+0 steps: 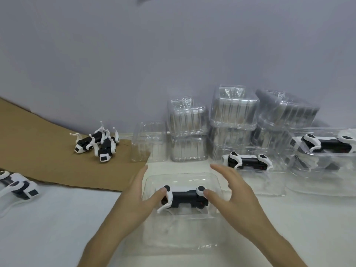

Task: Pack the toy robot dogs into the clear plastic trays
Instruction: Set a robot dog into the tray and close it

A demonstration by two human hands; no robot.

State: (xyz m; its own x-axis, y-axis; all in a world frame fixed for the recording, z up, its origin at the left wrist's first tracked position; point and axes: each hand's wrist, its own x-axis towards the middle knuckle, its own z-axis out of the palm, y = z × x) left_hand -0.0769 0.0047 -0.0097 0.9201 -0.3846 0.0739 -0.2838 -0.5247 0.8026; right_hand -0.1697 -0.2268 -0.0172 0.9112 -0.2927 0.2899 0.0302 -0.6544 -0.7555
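Toy robot dog (185,197), black body, white legs, lies on its side inside clear tray (179,177), front centre. Left hand (134,199) and right hand (235,193) have straight fingers, thumbs touching its leg joints.

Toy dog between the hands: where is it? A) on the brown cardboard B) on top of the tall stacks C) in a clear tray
C: the toy dog lies inside the clear tray, left hand and right hand touching its ends.
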